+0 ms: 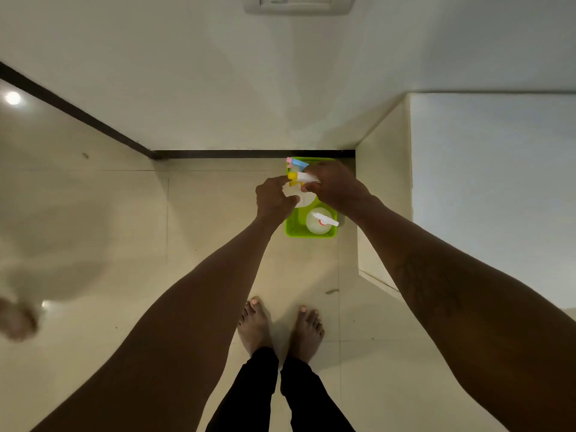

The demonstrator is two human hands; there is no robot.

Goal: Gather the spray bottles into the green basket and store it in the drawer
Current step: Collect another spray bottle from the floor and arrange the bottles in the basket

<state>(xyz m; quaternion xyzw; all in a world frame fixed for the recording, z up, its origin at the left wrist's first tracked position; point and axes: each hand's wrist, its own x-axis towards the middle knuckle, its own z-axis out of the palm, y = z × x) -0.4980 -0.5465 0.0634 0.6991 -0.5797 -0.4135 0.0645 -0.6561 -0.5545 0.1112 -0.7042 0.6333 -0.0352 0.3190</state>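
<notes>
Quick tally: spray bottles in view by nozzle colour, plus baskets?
Yellow-nozzle white spray bottle, under the right hand: 1
Blue-and-pink-nozzle spray bottle: 1
White-and-red-nozzle round clear spray bottle: 1
Green plastic basket: 1
Total: 4

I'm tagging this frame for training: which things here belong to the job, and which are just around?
Job: green basket; white spray bottle; yellow-nozzle bottle; blue-and-pink sprayer; left hand; right hand.
Around: wall switch plate; black skirting.

Three spray bottles [319, 220], one green basket [293, 227]
</notes>
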